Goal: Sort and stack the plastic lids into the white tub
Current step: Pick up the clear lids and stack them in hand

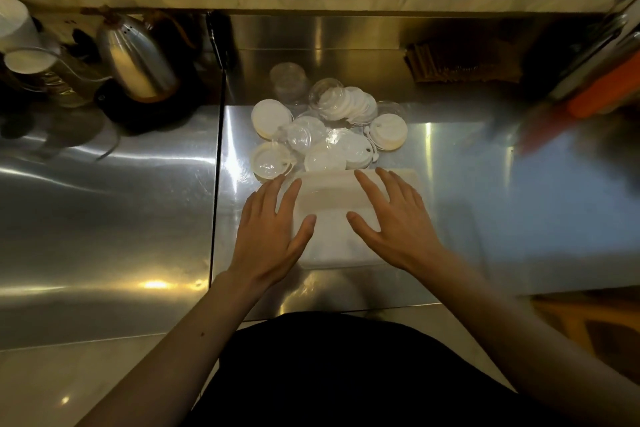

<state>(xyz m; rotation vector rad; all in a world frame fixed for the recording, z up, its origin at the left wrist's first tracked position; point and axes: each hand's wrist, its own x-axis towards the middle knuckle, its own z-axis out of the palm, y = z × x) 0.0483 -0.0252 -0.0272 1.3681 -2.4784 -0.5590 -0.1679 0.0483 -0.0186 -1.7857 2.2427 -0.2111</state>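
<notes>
Two hands out and nothing picked up yet, so I'd call this the very start of the job. My left hand and right hand are both spread flat with the fingers wide open, hovering over or maybe resting on the near rim of the white rectangular plastic tub; can't honestly tell if they're touching it. Neither one has hold of anything.

The tub sits on the shiny steel surface right in front of me and looks empty from here. Just past its far edge is the messy pile of round plastic lids, a mix of opaque white ones and clear ones, all jumbled and overlapping. One flat white lid sits at the far left of the heap, another white lid off to the right.

Next move, I reckon: reach over the tub and start pulling out one kind at a time, probably the white ones since they're easier to see. The clear ones are slippery-looking and nested into each other, so they'll need a careful pinch at the rim.
</notes>
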